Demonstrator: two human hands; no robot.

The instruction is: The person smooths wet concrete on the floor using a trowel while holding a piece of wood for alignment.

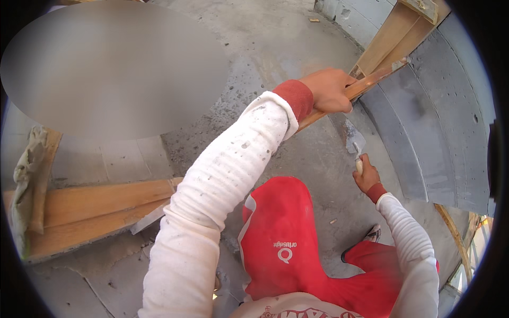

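Observation:
My left hand (pixel 327 91), at the end of an outstretched white sleeve with a red cuff, grips a long wooden strip (pixel 374 79). The strip slants up to the right, and its far end meets the grey block wall (pixel 411 132). Lower down, my right hand (pixel 367 177) is closed round the pale handle of a trowel (pixel 354 139). Its metal blade points away from me, below the strip and near the wall, with grey smears on it. Part of the strip is hidden behind my left hand and sleeve.
Wooden frame boards (pixel 101 204) stand at the left, with a grey cloth-like bundle (pixel 26 169) by them. Another wooden frame (pixel 392 40) rises at the upper right. Crumbs of debris lie on the concrete floor (pixel 254 47). A blurred oval covers the upper left.

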